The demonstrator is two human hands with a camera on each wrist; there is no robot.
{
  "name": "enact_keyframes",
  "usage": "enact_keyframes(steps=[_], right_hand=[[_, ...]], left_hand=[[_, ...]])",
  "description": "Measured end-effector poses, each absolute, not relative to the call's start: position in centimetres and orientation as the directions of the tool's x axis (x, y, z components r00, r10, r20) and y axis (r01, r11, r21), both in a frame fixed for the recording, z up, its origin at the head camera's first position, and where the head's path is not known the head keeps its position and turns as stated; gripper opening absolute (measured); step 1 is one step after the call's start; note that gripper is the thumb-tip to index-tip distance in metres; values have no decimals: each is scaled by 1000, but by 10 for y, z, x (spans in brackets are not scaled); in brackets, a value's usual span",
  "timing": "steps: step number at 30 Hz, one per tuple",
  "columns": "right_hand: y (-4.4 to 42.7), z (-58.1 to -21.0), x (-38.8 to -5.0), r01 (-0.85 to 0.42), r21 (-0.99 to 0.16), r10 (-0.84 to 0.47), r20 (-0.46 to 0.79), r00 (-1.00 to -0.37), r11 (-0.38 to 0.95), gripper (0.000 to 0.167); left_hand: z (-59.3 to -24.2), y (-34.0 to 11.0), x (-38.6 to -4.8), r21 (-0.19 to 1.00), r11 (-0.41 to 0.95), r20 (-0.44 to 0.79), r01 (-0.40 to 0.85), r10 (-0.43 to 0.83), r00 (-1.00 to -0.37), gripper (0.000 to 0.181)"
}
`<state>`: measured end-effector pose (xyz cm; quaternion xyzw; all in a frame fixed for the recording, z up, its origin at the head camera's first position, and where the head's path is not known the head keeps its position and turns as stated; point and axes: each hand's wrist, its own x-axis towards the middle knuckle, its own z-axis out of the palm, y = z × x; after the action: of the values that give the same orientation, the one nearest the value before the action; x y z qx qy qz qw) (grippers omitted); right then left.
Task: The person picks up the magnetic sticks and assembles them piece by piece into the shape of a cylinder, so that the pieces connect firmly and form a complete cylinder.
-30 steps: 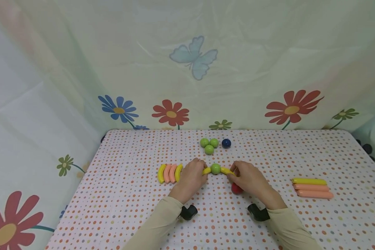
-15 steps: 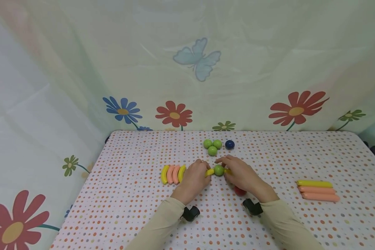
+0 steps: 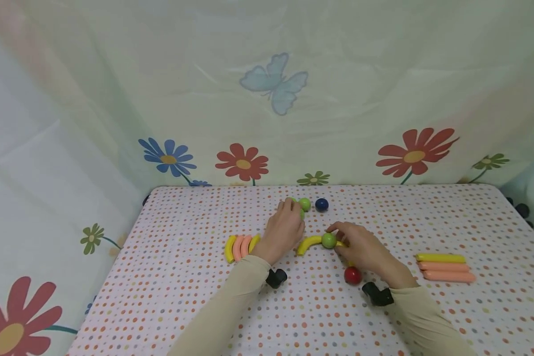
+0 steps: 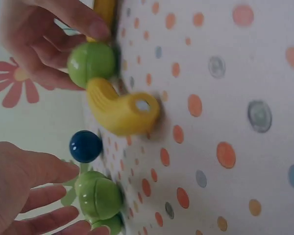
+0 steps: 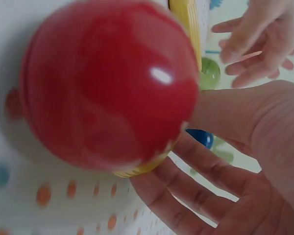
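In the head view my left hand (image 3: 284, 231) is above the table beside the green balls (image 3: 304, 203), partly covering them. Its fingers spread loosely with nothing between them in the left wrist view, where a green ball (image 4: 100, 196) sits just beyond. My right hand (image 3: 360, 247) holds a curved yellow piece (image 3: 340, 244), mostly hidden under it, between thumb and fingers. A single green ball (image 3: 329, 241) touches that piece, and another curved yellow piece (image 3: 309, 242) lies on the ball's left. Close to the right hand is a red ball (image 3: 353, 275), at the yellow piece's near end.
A dark blue ball (image 3: 322, 204) lies right of the green balls. Curved yellow and pink pieces (image 3: 238, 248) stand in a row on the left. Straight yellow and pink sticks (image 3: 447, 267) lie at the right. A dotted cloth (image 3: 311, 316) covers the table.
My left hand has let go of the left yellow piece and moved away to the green balls. The single green ball and the yellow pieces have shifted right with my right hand.
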<state>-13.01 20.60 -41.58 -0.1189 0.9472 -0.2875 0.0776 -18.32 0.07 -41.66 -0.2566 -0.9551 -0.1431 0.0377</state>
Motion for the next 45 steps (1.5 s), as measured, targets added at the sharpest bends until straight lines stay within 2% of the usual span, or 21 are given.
enact_keyframes(steps=[5,11,14,20,25,30,36,45], right_hand=[[219,-414,-127,-143,-546,-239,-109,-965,825,38],[231,-414,-124,-101,-552,-201,-124,-972,828,39],[235,-415,-123,-88,-557,-187,-124,-974,826,39],[234,-416,-123,-68,-561,-176,-141,-974,825,41],[235,-418,-124,-67,-558,-163,-123,-979,827,40],[231,-421,-125,-69,-574,-158,-107,-982,816,39],[224,-421,-124,-42,-599,-138,-116,-984,800,39],[215,-424,-124,-52,-603,-140,-101,-985,796,39]], left_hand=[[-422,7,-191,145,845,100,515,505,-857,31],[-425,12,-193,107,852,84,513,506,-858,29],[-425,13,-193,133,847,69,515,511,-857,27],[-423,3,-185,256,832,1,493,510,-860,29],[-417,-10,-170,365,811,-95,458,522,-848,27],[-416,-21,-151,438,790,-129,429,528,-840,25],[-420,-23,-137,446,781,-74,436,518,-852,28],[-426,-23,-138,495,779,-12,385,449,-894,34]])
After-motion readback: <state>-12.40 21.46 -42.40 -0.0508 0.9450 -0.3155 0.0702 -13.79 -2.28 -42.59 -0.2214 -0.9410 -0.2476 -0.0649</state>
